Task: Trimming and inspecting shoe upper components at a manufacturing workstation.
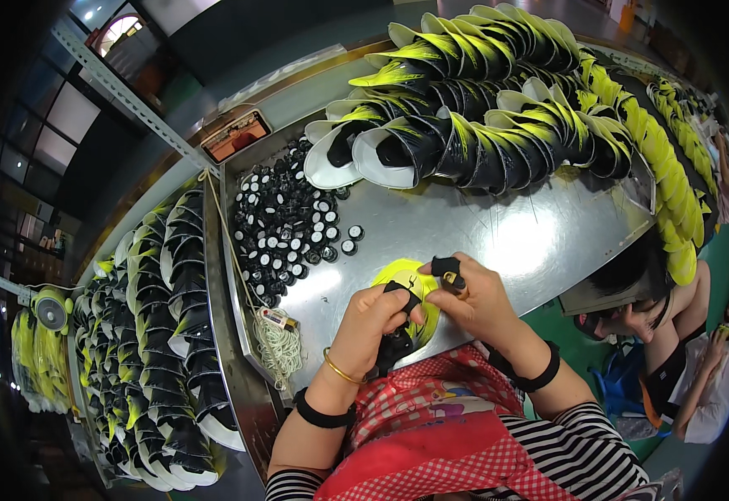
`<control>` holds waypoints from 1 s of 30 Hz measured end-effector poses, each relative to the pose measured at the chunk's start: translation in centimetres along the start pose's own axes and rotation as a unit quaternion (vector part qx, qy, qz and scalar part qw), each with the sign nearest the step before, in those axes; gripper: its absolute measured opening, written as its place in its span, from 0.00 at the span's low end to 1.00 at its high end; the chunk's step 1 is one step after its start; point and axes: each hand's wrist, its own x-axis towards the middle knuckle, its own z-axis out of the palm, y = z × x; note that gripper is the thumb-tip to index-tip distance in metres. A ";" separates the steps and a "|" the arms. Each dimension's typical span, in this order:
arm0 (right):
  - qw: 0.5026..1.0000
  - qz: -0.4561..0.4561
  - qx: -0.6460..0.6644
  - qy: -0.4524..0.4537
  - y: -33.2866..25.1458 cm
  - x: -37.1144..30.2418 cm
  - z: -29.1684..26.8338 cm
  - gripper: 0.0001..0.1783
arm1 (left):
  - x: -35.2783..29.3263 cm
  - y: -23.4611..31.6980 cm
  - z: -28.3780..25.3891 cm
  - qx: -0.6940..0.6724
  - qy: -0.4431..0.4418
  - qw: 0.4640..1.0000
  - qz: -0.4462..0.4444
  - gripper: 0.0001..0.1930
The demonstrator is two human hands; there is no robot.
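Both hands meet over a curved yellow-and-black piece (395, 273), like a shoe upper, at the near edge of the metal table. My left hand (374, 316) is closed at the side of this piece, its fingers curled over it; a black band covers one finger. Above the piece's right side, my right hand (477, 302) is closed around a small dark and brass-coloured tool (458, 285), mostly hidden in the fingers. It also wears a black finger band. A short dark strand (412, 282) shows between the hands against the yellow.
Small round black parts with white tops (277, 221) are heaped at the table's left. Near them lies a bundle of pale cord (278, 351). Nested yellow-and-black pieces (506, 146) line the far side; more stacks (151, 326) stand left. Another person (707, 380) sits at right.
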 end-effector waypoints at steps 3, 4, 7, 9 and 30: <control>0.983 -0.053 0.174 -0.040 1.1 -0.1 1.3 0.15 | 0.1 -0.2 -0.5 -0.118 -0.067 0.989 -0.050 0.14; 0.975 -0.063 0.207 -0.044 1.4 -0.1 1.8 0.15 | 0.0 0.0 -0.5 -0.128 -0.069 0.987 -0.066 0.14; 0.968 -0.014 0.242 -0.059 1.6 -0.2 2.0 0.19 | -0.2 0.7 0.5 -0.138 -0.048 0.985 -0.091 0.15; 0.973 -0.015 0.225 -0.054 1.6 -0.3 2.3 0.22 | -0.3 0.6 0.7 -0.136 -0.022 0.986 -0.099 0.15; 0.984 -0.058 0.165 -0.022 0.5 -0.5 2.4 0.24 | -0.2 -0.5 -0.5 -0.125 -0.105 0.983 -0.081 0.11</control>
